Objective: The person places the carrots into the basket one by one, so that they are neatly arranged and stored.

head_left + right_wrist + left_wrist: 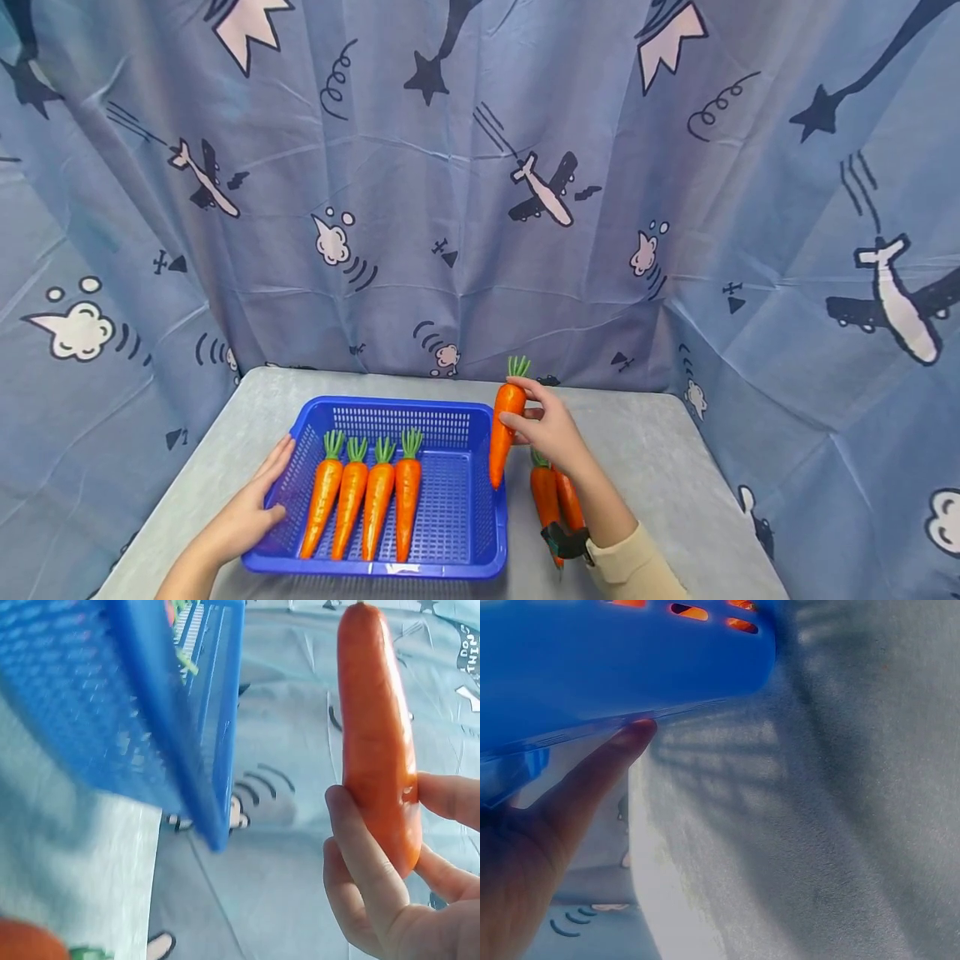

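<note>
My right hand (551, 425) pinches an orange carrot (506, 429) with green stems near its thick end. The carrot hangs tip down just over the right rim of a blue plastic basket (450, 571). In the right wrist view the carrot (379, 735) stands out between the thumb and fingers. Several carrots (378, 508) lie side by side in the basket's left and middle part, stems toward the back. My left hand (243, 512) rests against the basket's left side, fingers fairly straight; in the left wrist view a fingertip touches the blue basket wall (630, 667).
More carrots (545, 496) lie on the table right of the basket, partly hidden under my right forearm and its dark wrist strap (566, 543). A pale grey cloth covers the table (660, 467). Blue patterned curtains (465, 250) hang behind it and at both sides.
</note>
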A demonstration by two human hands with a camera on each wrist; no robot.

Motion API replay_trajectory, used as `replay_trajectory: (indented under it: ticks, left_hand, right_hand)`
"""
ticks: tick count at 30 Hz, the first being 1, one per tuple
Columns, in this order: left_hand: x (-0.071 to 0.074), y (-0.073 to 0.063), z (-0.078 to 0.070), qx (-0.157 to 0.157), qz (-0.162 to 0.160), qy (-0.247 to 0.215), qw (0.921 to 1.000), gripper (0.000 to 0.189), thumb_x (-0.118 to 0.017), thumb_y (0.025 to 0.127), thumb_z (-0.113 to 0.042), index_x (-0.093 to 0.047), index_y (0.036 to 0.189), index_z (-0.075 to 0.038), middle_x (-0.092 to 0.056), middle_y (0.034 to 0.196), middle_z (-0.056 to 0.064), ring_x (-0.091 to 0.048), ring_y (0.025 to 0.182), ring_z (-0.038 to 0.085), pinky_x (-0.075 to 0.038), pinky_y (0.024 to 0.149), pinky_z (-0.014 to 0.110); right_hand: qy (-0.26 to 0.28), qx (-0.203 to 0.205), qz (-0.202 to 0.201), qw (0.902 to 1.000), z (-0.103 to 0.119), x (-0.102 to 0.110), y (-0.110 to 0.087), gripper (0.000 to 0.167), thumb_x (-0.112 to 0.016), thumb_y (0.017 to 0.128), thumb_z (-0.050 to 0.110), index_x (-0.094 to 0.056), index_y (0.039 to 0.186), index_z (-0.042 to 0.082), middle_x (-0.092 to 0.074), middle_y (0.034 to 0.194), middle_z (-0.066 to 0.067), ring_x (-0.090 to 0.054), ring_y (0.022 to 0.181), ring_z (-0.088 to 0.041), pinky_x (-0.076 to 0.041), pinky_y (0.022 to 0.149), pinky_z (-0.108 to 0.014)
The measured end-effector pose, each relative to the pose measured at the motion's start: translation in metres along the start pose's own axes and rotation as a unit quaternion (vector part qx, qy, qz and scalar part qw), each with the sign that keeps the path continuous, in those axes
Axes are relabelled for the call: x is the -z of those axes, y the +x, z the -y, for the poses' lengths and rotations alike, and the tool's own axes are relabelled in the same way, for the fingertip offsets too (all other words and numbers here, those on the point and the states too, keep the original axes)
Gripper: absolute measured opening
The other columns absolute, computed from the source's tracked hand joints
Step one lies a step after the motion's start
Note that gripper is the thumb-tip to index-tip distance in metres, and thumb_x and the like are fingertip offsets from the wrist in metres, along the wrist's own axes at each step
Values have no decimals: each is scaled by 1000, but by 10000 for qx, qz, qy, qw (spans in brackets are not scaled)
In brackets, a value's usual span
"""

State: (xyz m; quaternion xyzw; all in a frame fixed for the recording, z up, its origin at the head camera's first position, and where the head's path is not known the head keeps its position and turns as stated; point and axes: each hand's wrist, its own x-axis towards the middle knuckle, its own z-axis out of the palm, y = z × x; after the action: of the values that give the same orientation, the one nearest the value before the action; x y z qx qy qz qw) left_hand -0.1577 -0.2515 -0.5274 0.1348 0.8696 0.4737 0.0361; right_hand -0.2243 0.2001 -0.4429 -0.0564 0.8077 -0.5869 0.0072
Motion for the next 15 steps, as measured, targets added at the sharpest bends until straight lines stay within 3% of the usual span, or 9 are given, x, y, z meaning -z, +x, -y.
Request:
replay_trajectory:
  ticks: [6,12,15]
  left_hand:
    - [0,0,1,-37,-6,24,10000,93,-55,79,12,-17,162,-6,-1,169,20,0,152,45,-7,96,-6]
    - [0,1,1,42,23,19,10000,93,-56,79,13,-17,162,-6,0,170,19,-1,150,53,-6,95,-5]
    - [0,0,2,13,21,1,10000,93,-56,79,13,-17,162,-6,0,170,19,-1,152,49,-7,95,-5]
  right_hand:
    - [245,86,257,9993,8,-26,11,53,-75,88,11,-59,138,19,-55,134,-20,-69,96,-29,-62,67,-43]
    - [399,158,791,9959,10,-56,17,55,-74,88,6,-55,138,11,-53,132,-25,-71,93,-29,-61,68,-47]
    - [372,45,1034,9939,8,-71,20,54,-74,87,4,-53,137,8,-53,130,-26,-70,91,-31,-61,68,-49]
